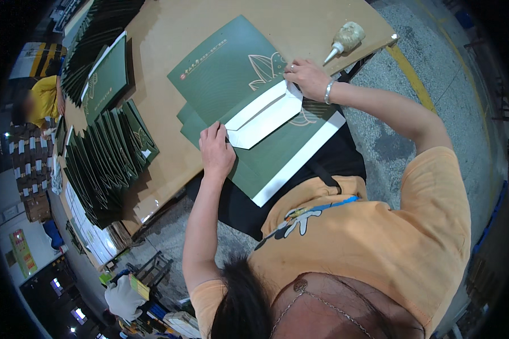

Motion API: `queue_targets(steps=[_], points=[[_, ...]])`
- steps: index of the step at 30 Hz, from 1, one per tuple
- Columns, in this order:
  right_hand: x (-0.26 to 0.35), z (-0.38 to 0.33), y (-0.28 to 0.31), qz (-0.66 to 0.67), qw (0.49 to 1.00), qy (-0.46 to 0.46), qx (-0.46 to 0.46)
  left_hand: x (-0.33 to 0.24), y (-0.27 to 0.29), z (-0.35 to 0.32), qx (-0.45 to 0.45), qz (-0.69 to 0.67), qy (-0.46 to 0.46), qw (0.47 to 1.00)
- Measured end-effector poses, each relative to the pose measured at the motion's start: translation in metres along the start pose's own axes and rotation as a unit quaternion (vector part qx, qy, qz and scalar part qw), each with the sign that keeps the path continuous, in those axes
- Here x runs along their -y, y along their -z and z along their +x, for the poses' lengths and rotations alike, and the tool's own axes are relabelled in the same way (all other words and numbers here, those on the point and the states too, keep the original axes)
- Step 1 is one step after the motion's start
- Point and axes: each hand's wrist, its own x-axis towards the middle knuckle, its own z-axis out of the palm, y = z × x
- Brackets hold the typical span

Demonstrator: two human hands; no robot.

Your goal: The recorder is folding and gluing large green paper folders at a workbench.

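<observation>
The green paper bag (237,79) lies flat mid-table. The left hand (216,151), fingers together, presses its white folded flap (264,117) at seven o'clock, pinning it; the right hand (306,78) pinches the flap's tip at two o'clock. A glue bottle (345,38) lies beyond.

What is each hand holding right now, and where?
Both press on the green paper bag sheet: left hand on the white folded flap's near end, right hand pinching its far end.
</observation>
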Motion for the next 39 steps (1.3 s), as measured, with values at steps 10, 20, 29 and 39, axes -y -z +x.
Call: queue_targets(steps=[10,20,29,39], points=[[0.036,-0.061,0.021,-0.051,0.996,0.007,0.075,-0.037,0.017,-0.041,0.089,0.066,-0.023,0.994],[0.028,-0.031,0.014,0.085,0.993,-0.069,0.039,-0.03,0.002,-0.011,-0.001,-0.026,0.097,0.995],[0.058,-0.049,0.015,0.02,0.997,-0.073,-0.018,-0.049,0.019,-0.006,0.064,-0.018,0.057,0.996],[0.071,-0.027,0.002,0.039,0.968,-0.246,-0.041,-0.075,-0.033,0.014,-0.085,-0.015,0.211,0.974]])
